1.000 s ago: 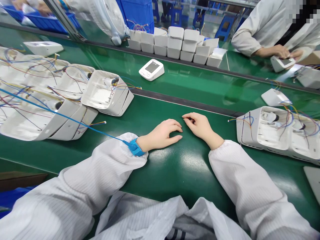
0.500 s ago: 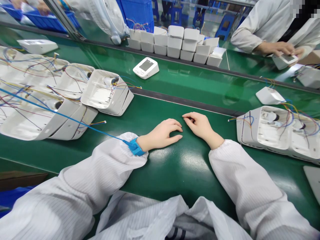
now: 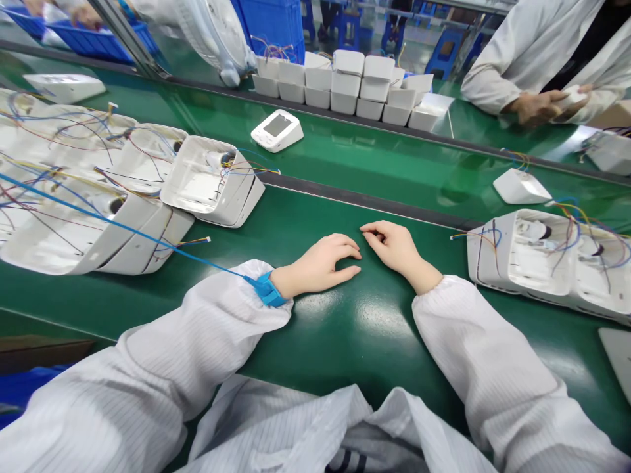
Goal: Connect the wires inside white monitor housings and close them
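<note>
thumb and fingers of the left hand (image 3: 325, 264) curve apart around nothing; the right hand (image 3: 397, 251) curls loosely, its tips just apart, with no thing seen in it. both lie over the bench (image 3: 365, 348), near each other but not touching. nearest the left hand is the end shell (image 3: 197, 188), ahead and to its left; the right shells (image 3: 537, 263) sit beyond the right hand.

the likeliest trouble is the blue cord (image 3: 131, 229): it runs from the wrist strap (image 3: 269, 290) across the left shells (image 3: 59, 253), so a quick pull of that arm could snag their wires or drag a shell. a loose lead (image 3: 194, 242) juts out and could catch the left sleeve. if the green strip (image 3: 374, 157) beyond the rail (image 3: 345, 199) is a running belt, the monitor (image 3: 276, 131) on it could slip past idle hands.

the bench is smooth and shiny, with glare between the arms. past the strip are a row of shells (image 3: 344, 85), a fan (image 3: 217, 39) and blue stools (image 3: 444, 56); at upper right a co-worker's hands (image 3: 535, 108) hold something white, too small to make out.
</note>
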Motion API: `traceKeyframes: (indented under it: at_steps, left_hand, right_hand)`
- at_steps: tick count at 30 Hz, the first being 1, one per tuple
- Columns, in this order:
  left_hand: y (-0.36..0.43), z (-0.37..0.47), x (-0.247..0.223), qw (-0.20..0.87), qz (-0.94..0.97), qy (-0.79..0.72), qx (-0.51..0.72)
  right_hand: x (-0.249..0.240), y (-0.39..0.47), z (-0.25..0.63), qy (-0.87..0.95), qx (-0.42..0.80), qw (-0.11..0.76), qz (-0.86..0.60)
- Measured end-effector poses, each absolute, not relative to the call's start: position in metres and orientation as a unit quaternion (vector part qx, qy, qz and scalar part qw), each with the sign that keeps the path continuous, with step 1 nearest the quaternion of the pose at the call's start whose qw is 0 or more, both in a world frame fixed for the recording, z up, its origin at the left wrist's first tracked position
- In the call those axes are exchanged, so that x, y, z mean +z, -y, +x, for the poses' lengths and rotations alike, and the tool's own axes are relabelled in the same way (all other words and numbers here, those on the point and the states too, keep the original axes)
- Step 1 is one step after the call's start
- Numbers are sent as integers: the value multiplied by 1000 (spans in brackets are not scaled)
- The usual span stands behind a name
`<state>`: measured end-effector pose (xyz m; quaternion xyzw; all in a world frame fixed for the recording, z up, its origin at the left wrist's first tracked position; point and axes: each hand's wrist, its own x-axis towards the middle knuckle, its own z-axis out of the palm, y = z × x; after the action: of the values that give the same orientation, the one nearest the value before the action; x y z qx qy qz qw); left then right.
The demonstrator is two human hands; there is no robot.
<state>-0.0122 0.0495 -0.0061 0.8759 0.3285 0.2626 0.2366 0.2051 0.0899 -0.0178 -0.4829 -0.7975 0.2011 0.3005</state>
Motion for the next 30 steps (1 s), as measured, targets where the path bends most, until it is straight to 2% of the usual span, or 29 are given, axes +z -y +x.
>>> traceKeyframes:
  at_steps: [30]
  left_hand:
    - [-49, -13, -4, 250, 872, -336, 254]
  right_hand:
    - [-16, -89, 205, 797, 199, 303, -482]
